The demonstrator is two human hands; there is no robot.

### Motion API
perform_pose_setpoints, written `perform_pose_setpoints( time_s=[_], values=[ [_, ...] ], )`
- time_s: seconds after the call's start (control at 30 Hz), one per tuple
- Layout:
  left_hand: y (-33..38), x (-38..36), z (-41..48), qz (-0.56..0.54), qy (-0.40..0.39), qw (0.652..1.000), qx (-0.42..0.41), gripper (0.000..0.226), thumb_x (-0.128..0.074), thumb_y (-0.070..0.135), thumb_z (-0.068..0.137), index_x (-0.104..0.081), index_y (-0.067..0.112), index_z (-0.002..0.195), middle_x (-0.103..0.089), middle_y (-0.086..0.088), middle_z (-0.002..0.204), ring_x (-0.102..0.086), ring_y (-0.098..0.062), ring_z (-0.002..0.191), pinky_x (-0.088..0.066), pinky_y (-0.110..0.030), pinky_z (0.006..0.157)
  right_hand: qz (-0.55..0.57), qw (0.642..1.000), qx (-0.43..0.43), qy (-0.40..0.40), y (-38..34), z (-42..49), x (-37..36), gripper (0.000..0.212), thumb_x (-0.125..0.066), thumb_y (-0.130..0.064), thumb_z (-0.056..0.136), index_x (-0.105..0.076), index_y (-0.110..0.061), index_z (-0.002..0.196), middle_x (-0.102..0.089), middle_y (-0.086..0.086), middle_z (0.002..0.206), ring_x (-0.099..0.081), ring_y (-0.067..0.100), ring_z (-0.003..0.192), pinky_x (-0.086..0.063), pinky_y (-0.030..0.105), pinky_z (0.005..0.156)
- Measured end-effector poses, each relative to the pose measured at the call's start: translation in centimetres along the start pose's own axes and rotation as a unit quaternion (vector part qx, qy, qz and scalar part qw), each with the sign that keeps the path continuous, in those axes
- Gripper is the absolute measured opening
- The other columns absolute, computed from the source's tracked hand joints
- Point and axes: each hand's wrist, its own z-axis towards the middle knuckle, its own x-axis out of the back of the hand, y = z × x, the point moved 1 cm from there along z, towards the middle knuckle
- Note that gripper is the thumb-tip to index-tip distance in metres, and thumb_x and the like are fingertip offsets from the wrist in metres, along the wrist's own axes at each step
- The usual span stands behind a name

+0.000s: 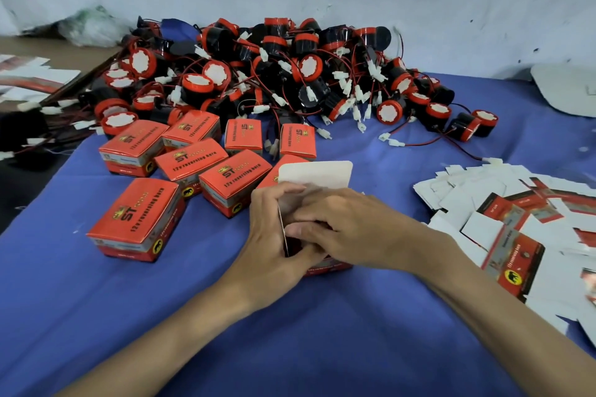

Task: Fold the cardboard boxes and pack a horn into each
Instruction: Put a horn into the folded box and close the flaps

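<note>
Blue cloth carries a cardboard box with round-cornered white flap.

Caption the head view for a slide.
Left hand and right hand hold an open cardboard box on blue cloth, beside closed red boxes, flat blanks and piled horns.

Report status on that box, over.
Left hand and right hand both grip the open box, flap up. Contents hidden. Closed boxes crowd its far-left side, flat blanks lie right.
</note>
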Motion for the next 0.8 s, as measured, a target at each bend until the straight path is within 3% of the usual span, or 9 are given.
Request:
perform_pose_setpoints(
  time_s=[0.1, 0.2, 0.27, 0.4, 0.5, 0.63, 0.7, 0.73, 0.8],
  values=[
    [0.1, 0.1, 0.2, 0.014, -0.014, 1.000, -0.002, 0.063, -0.069, 0.016, 0.068, -0.030, 0.031, 0.115, -0.036, -0.014, 0.127, -0.047, -0.014, 0.120, -0.047, -0.034, 0.098, -0.054, 0.998, -0.008, -0.013, 0.3, -0.2, -0.4, 0.040, -0.032, -0.042, 0.099, -0.068, -0.024, 0.103, -0.053, -0.009, 0.116, -0.045, 0.008, 0.107, -0.034, 0.027, 0.068],
    [0.1, 0.2, 0.3, 0.029, -0.030, 0.999, 0.006, 0.063, -0.070, 0.022, 0.068, -0.030, 0.032, 0.116, -0.038, -0.015, 0.127, -0.046, -0.023, 0.122, -0.045, -0.041, 0.099, -0.073, 0.997, -0.006, -0.016, 0.4, -0.4, -0.5, 0.039, -0.030, -0.037, 0.100, -0.067, -0.022, 0.101, -0.051, -0.004, 0.112, -0.045, 0.011, 0.105, -0.022, 0.028, 0.060],
    [0.1, 0.3, 0.4, 0.037, -0.037, 0.999, 0.003, 0.063, -0.069, 0.029, 0.067, -0.030, 0.034, 0.117, -0.038, -0.012, 0.128, -0.045, -0.023, 0.123, -0.044, -0.041, 0.101, -0.058, 0.998, -0.025, -0.006, 0.5, -0.3, -0.4, 0.035, -0.036, -0.035, 0.097, -0.069, -0.022, 0.094, -0.052, -0.006, 0.109, -0.049, 0.013, 0.102, -0.030, 0.026, 0.060],
    [0.0, 0.4, 0.4, -0.002, -0.074, 0.997, 0.021, 0.068, -0.068, 0.029, 0.068, -0.028, 0.036, 0.122, -0.038, -0.013, 0.130, -0.046, -0.026, 0.124, -0.045, -0.045, 0.101, 0.011, 0.998, -0.036, 0.057, 0.3, -0.2, 0.0, 0.015, -0.059, -0.029, 0.083, -0.073, -0.030, 0.088, -0.064, -0.009, 0.093, -0.056, 0.013, 0.091, -0.049, 0.037, 0.071],
    [-0.3, 0.6, 0.4, -0.048, -0.103, 0.993, 0.026, 0.070, -0.069, 0.016, 0.072, -0.028, 0.035, 0.126, -0.042, -0.007, 0.130, -0.048, -0.020, 0.124, -0.047, -0.037, 0.098, 0.016, 0.996, -0.038, 0.078, 0.2, -0.2, -0.2, 0.018, -0.062, -0.021, 0.078, -0.075, -0.032, 0.084, -0.064, -0.011, 0.086, -0.055, 0.013, 0.086, -0.048, 0.034, 0.066],
    [-0.4, 1.0, 0.4, -0.096, -0.130, 0.986, 0.036, 0.069, -0.064, 0.006, 0.067, -0.031, 0.032, 0.123, -0.050, 0.020, 0.116, -0.054, 0.003, 0.109, -0.048, -0.019, 0.083, -0.077, 0.996, 0.016, 0.045, 0.2, -0.4, -0.8, 0.020, -0.051, -0.025, 0.088, -0.070, -0.030, 0.092, -0.051, -0.009, 0.106, -0.047, 0.011, 0.096, -0.024, 0.020, 0.054],
    [-0.5, 0.6, 1.7, -0.070, -0.072, 0.994, 0.033, 0.060, -0.061, 0.001, 0.066, -0.038, 0.024, 0.117, -0.046, 0.013, 0.113, -0.051, 0.011, 0.103, -0.045, -0.016, 0.089, -0.091, 0.995, 0.034, 0.028, 0.5, -0.6, -1.1, 0.024, -0.046, -0.024, 0.092, -0.069, -0.028, 0.100, -0.046, -0.006, 0.114, -0.043, 0.013, 0.105, -0.030, 0.026, 0.060],
    [-0.6, 0.5, 2.1, -0.066, -0.025, 0.996, 0.050, 0.050, -0.060, -0.001, 0.074, -0.043, 0.021, 0.114, -0.046, 0.011, 0.112, -0.051, 0.010, 0.101, -0.043, -0.018, 0.095, -0.092, 0.995, 0.047, 0.018, 0.6, -0.7, -1.1, 0.027, -0.043, -0.021, 0.094, -0.068, -0.026, 0.104, -0.047, -0.004, 0.117, -0.044, 0.016, 0.108, -0.038, 0.032, 0.069],
    [-0.5, 0.6, 2.1, -0.103, 0.025, 0.991, 0.080, 0.027, -0.040, 0.005, 0.098, -0.047, 0.015, 0.122, -0.053, 0.006, 0.112, -0.054, 0.001, 0.104, -0.040, -0.027, 0.105, -0.050, 0.993, 0.095, 0.050, 0.8, -1.1, -0.6, 0.030, -0.046, -0.010, 0.094, -0.069, -0.019, 0.110, -0.054, -0.001, 0.121, -0.050, 0.019, 0.111, -0.045, 0.042, 0.087]
  ],
)
